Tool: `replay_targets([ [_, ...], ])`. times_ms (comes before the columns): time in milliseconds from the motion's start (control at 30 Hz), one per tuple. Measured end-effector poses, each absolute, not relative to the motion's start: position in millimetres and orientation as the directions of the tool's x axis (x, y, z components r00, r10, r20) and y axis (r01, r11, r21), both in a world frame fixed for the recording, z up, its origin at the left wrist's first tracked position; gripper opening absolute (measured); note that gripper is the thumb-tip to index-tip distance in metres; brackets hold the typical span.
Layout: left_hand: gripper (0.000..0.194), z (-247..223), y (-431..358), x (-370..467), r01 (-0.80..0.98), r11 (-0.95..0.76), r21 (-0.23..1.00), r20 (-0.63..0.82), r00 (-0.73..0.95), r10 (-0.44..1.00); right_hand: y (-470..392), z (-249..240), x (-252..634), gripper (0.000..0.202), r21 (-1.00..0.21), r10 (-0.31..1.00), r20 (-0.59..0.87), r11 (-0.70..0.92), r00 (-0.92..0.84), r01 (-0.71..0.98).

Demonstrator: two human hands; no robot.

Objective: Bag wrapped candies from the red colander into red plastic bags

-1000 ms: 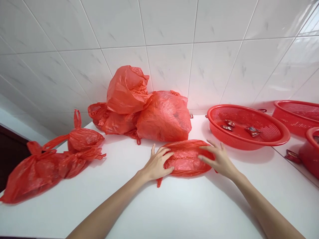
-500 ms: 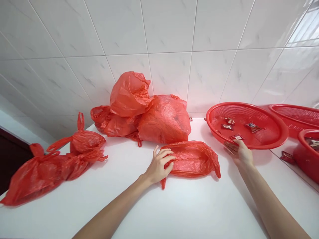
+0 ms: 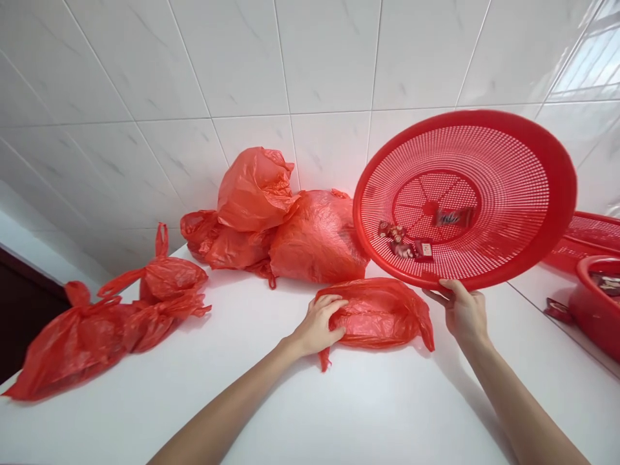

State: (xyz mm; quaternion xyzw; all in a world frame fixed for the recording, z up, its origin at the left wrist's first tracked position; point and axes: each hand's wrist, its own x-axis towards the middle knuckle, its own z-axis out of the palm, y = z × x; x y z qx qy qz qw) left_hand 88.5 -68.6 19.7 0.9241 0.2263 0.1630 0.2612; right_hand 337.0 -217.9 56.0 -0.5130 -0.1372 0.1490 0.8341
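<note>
A red mesh basket (image 3: 513,252) is raised and tilted, its inside facing me. My right hand (image 3: 465,313) grips its lower rim, thumb over the edge. Several small wrapped packets (image 3: 423,250) lie in its lower left part, and a larger brown-red packet (image 3: 454,217) rests near its centre. An opened red plastic bag (image 3: 382,323) lies on the white table, its mouth towards me. My left hand (image 3: 320,326) is at the bag's left edge, the fingers curled over the film and holding it.
Filled red bags (image 3: 320,239) are piled against the tiled wall. Knotted red bags (image 3: 77,342) lie at the left on the white table (image 3: 378,413). Another basket (image 3: 595,226), a red tub (image 3: 593,316) and a loose packet (image 3: 559,311) are at the right.
The mesh basket has been lifted off the table, moved left and tilted up. Its packets have slid towards the lower left. My left hand has stayed at the bag.
</note>
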Motion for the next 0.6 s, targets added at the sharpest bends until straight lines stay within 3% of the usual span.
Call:
replay_targets([
  [233, 0.073, 27.6, -78.6, 92.4, 0.306, -0.692, 0.654, 0.072, 0.885, 0.46, -220.2, 51.7, 309.9, 0.018, -0.932, 0.518, -0.025, 0.298, 0.855, -0.208],
  [600, 0.083, 29.3, -78.5, 97.1, 0.349, -0.671, 0.655, 0.072, 0.854, 0.515, -219.6, 40.7, 308.5, 0.013, -0.921, 0.436, 0.241, 0.385, 0.867, 0.062],
])
